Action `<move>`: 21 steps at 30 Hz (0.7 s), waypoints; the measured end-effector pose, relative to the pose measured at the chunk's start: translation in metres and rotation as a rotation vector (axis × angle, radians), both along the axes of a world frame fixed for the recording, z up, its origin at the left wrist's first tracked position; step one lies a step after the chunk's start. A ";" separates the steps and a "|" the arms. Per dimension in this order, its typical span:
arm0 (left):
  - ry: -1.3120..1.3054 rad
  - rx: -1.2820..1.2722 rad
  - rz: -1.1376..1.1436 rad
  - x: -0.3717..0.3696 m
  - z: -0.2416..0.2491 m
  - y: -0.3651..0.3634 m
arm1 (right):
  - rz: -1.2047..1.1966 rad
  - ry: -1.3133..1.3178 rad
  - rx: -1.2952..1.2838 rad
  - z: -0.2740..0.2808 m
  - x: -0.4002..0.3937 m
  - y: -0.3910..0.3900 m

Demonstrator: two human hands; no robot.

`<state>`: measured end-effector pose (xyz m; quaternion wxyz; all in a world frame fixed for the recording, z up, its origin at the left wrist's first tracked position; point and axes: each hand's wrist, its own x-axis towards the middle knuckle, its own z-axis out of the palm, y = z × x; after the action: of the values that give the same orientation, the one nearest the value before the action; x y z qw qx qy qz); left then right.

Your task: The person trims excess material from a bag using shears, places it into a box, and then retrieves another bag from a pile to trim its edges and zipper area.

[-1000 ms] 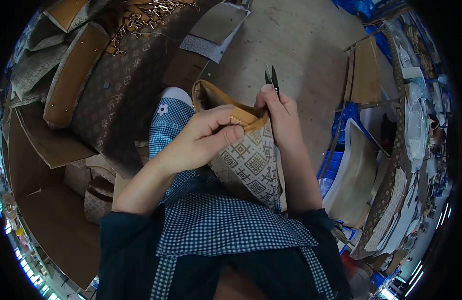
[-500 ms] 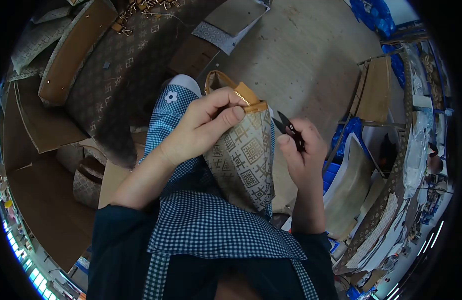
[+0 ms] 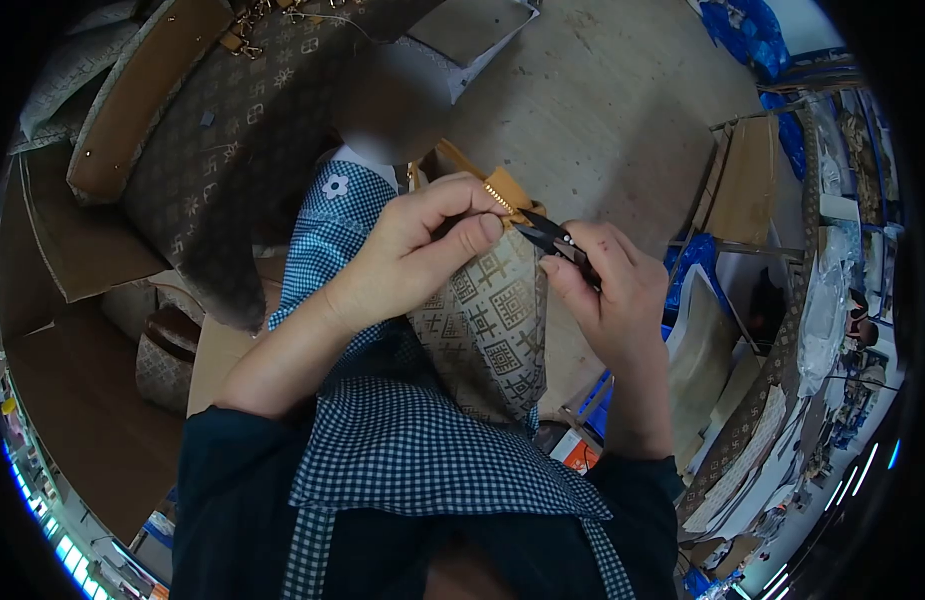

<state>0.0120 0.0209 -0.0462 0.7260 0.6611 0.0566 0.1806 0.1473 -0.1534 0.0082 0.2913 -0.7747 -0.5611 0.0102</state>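
A patterned beige bag (image 3: 503, 310) with tan trim and a gold zipper (image 3: 500, 198) rests across my lap. My left hand (image 3: 428, 245) pinches the bag's top edge beside the zipper end, thumb on the near side. In my right hand (image 3: 613, 285) is a pair of dark thread snips (image 3: 551, 240), gripped between thumb and fingers. Their blades point left and lie at the tan trim near the zipper end, close to my left fingertips. Whether a thread sits between the blades is too small to tell.
Brown patterned material (image 3: 218, 150) covers a surface at the left, with gold metal hardware at its far end. An open cardboard box (image 3: 83, 400) with bag pieces stands lower left. A rack (image 3: 748, 185) with cardboard and blue plastic is at the right. A blurred patch hides part of the upper middle.
My right hand has brought the snips left and up, from beside the bag to its trim at the zipper end. My left hand keeps its pinch, shifted slightly right.
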 end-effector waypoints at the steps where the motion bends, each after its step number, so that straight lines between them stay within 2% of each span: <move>1: -0.009 0.010 0.006 0.000 0.000 0.000 | 0.005 -0.021 -0.008 0.000 0.001 0.000; 11: 0.051 -0.010 -0.055 -0.002 0.004 0.001 | 0.025 -0.137 0.010 0.000 0.002 -0.002; 21: -0.010 -0.025 -0.012 0.002 0.001 -0.001 | 0.024 -0.110 0.025 0.004 0.005 -0.008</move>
<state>0.0136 0.0200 -0.0454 0.7357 0.6514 0.0513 0.1785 0.1528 -0.1619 0.0123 0.2696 -0.7635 -0.5857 -0.0359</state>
